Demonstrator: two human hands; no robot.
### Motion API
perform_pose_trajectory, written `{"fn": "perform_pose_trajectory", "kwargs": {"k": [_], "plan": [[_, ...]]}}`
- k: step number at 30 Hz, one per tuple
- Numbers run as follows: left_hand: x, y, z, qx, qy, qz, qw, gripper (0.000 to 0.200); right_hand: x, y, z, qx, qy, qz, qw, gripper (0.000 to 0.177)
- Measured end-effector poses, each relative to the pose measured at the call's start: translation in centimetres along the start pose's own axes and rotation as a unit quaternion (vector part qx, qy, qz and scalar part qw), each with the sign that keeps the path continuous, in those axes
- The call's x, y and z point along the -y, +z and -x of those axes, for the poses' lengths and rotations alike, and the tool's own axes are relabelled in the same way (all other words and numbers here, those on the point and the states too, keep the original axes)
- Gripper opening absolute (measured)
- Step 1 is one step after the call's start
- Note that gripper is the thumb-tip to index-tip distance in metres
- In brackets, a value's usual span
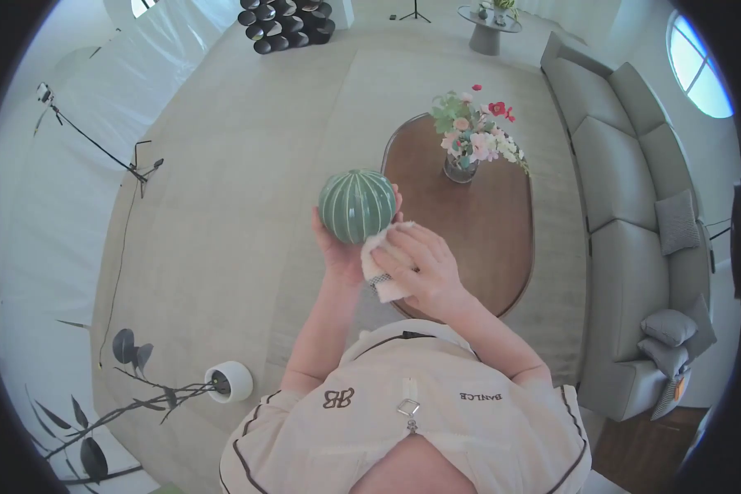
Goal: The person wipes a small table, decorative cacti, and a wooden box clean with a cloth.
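Held in left grip (338,253): green ornament (356,206), round, ribbed with pale lines like a cactus, raised in front of the torso, off the near left edge of the brown desk (477,239) and well apart from the flower vase (461,170) standing on it. Cupped from below, with fingers showing on both the left and right sides. Clasped in right grip (426,265): bunched white cloth (392,288), set close against the lower right of the ornament; cannot confirm from this angle whether actually touching. Judged from the glossy finish to be glazed ceramic or similar: likely stiff, unyielding, smooth enough to slip, and liable to chip or crack if dropped. Cannot tell whether hollow or solid; probably moderate in weight, so best treated as heavy. Advisable to keep a broad palm under the base, with fingers spread up the sides, and to avoid pinching at the crown or relying on the shallow ribs for purchase. Judged soft, light and forgiving in the case of the cloth; best gathered in a loose fold, kept clear of the supporting fingers to avoid loosening the hold underneath.
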State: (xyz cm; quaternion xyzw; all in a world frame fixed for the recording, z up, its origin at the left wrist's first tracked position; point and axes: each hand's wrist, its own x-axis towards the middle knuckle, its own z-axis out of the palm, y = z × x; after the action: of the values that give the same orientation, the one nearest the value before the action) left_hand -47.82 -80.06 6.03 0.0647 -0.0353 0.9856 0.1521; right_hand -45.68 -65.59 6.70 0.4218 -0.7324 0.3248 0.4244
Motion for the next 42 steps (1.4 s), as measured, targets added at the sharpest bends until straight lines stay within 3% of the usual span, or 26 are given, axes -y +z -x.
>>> {"fn": "perform_pose_trajectory", "kwargs": {"k": [3,5,9,15,18,21,24,26,29,33,35,39,42], "plan": [[-0.4,0.0,0.2,0.002,0.007,-0.044,0.999,0.100,0.0,-0.7,0.9,-0.008,0.110,-0.118,0.987,0.030],[0.0,0.9,0.1,-0.004,0.048,-0.168,0.985,0.096,-1.6,-0.7,0.4,-0.097,0.279,-0.355,0.887,0.040],[1.2,1.0,0.4,-0.024,0.082,-0.307,0.948,0.086,-0.3,-1.3,-1.8,-0.158,0.504,-0.460,0.714,0.042],[1.2,2.4,0.7,-0.014,0.073,-0.424,0.903,0.089,0.5,-1.8,-3.4,-0.099,0.455,-0.541,0.700,0.057],[1.5,3.6,0.9,-0.069,0.141,-0.481,0.863,0.083,0.7,-1.7,-2.9,-0.125,0.475,-0.518,0.700,0.053],[1.8,3.8,1.2,-0.092,0.193,-0.489,0.846,0.052,0.3,-1.1,-2.0,-0.143,0.476,-0.467,0.732,0.050],[1.4,3.2,1.4,-0.076,0.162,-0.528,0.830,0.058,-0.5,-0.8,-1.5,-0.164,0.390,-0.382,0.822,0.041],[1.6,2.6,1.3,-0.043,0.153,-0.551,0.819,0.085,-0.3,-1.7,-2.2,-0.115,0.338,-0.283,0.890,0.037],[2.0,2.5,1.3,-0.047,0.152,-0.562,0.812,0.106,-0.7,-2.7,-2.5,-0.058,0.282,-0.205,0.935,0.039],[2.6,1.8,1.3,-0.059,0.169,-0.507,0.843,0.104,-0.5,-3.5,-2.3,0.001,0.220,-0.132,0.967,0.043],[2.0,-0.1,0.9,-0.042,0.134,-0.458,0.878,0.094,-0.2,-3.3,-2.1,0.002,0.164,-0.050,0.985,0.040],[2.1,-0.3,0.3,-0.007,0.113,-0.433,0.894,0.076,-0.1,-2.6,-1.9,-0.027,0.084,0.030,0.996,0.037],[1.3,-1.2,0.4,0.002,0.097,-0.468,0.878,0.095,-0.2,-2.6,-1.9,-0.040,0.056,0.055,0.996,0.033]]}}
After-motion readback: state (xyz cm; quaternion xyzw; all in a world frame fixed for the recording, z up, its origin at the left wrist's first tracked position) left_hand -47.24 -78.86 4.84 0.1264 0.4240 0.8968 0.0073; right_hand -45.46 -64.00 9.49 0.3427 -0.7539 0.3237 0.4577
